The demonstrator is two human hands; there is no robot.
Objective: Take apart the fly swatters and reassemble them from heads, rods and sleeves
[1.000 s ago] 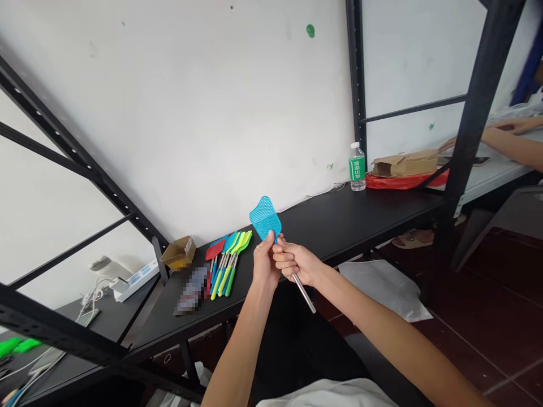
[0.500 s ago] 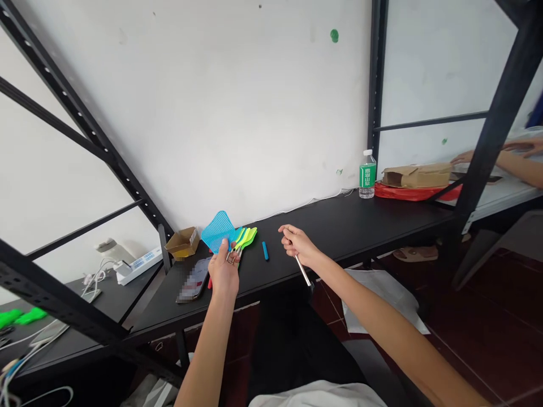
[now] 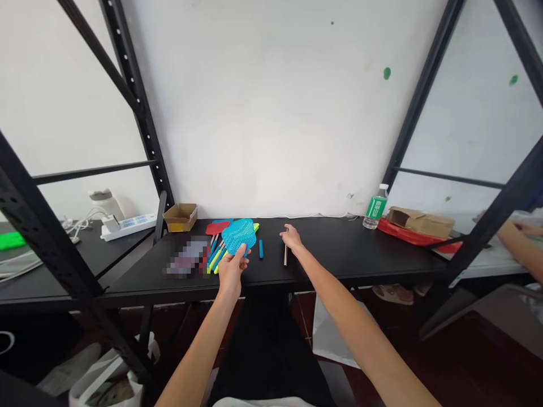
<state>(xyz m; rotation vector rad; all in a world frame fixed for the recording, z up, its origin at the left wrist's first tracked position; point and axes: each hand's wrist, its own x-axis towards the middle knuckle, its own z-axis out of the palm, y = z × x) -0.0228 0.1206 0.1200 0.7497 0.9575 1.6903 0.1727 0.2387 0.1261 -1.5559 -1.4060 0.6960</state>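
My left hand (image 3: 232, 270) pinches a blue mesh swatter head (image 3: 238, 236) just above the black table (image 3: 348, 257). Behind it lies a bunch of red, blue and green fly swatters (image 3: 217, 244). A short blue handle piece (image 3: 261, 249) lies alone on the table between my hands. My right hand (image 3: 291, 238) rests on the table with its fingers closed around the top of a thin metal rod (image 3: 285, 255), which lies flat.
A small open cardboard box (image 3: 180, 216) and a phone (image 3: 186, 264) sit left of the swatters. A green-labelled water bottle (image 3: 375, 205), a brown box on a red tray (image 3: 418, 225) and another person's arm (image 3: 524, 243) are at the right. Black rack posts (image 3: 139, 116) frame the table.
The rod and the blue head have come apart. My left hand carried the head left toward the swatter bunch; my right hand brought the rod down onto the table. The camera tilted down.
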